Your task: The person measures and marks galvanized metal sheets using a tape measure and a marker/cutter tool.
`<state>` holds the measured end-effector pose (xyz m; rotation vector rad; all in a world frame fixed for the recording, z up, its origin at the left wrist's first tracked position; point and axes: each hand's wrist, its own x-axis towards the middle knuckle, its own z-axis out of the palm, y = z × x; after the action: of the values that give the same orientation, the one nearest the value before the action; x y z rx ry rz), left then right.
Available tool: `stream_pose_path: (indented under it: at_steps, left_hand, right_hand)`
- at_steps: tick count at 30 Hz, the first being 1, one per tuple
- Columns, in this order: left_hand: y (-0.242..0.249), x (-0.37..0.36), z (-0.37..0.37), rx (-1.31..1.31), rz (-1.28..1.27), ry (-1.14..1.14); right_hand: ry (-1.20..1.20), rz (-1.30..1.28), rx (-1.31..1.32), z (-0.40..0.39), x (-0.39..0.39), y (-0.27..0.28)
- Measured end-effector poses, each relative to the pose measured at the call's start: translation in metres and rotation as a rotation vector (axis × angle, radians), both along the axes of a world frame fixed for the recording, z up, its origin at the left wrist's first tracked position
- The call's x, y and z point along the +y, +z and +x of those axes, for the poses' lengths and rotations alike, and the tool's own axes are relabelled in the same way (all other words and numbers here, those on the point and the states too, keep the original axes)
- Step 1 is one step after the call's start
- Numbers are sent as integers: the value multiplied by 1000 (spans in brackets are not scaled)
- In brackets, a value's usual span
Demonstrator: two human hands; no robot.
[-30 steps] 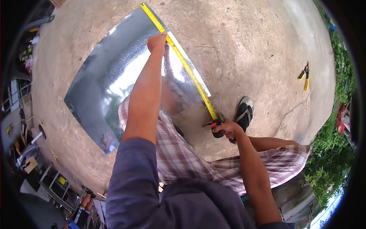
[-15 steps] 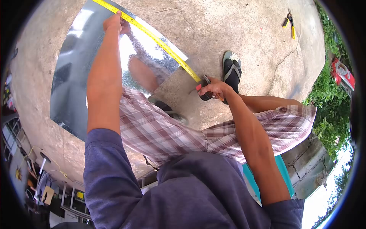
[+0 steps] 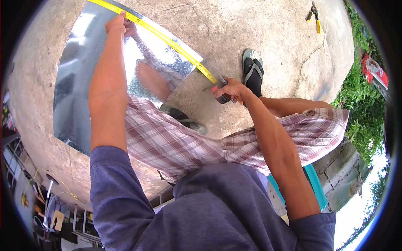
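Fingers of the left hand (image 3: 116, 23), arm stretched straight out, press together on the yellow steel measuring tape (image 3: 167, 41), pinning it against the shiny galvanised metal sheet (image 3: 83, 75) lying on the concrete floor (image 3: 259, 25). The right hand (image 3: 229, 88), arm bent at the elbow, is clamped around the dark tape case (image 3: 224, 98). Between both sets of fingers the blade runs taut and straight along the sheet's edge, its black markings facing up.

Head-worn fisheye view looks steeply down, close.
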<state>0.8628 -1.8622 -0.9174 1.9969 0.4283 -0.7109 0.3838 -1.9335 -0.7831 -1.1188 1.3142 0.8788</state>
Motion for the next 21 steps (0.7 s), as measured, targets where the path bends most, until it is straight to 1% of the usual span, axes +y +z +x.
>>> stream_pose_path:
  at_steps: [4,10,15,16,17,18,19,20,21]
  left_hand:
    - [-3,0,2,7,-18,-8]
    - [21,-4,-6,-2,42,-30]
    - [9,0,-2,17,-7,-19]
    - [15,-3,-6,11,1,35]
    - [12,-4,-5,-13,46,65]
    - [14,-2,-6,-19,64,32]
    - [6,-3,-4,-20,69,64]
    - [22,-5,-9,32,51,76]
    - [33,-3,-13,9,78,34]
  right_hand:
    - [-8,-3,4,-1,0,-3]
    - [-11,14,0,2,-1,-4]
    - [-13,-36,18,-2,1,-9]
    - [-50,-63,3,-1,4,-5]
    - [-55,-12,-44,4,1,-1]
    - [-55,50,-32,8,-1,1]
    - [-36,-5,-42,11,0,5]
    - [-38,26,-56,8,-1,-1]
    - [-46,-14,-42,6,1,0]
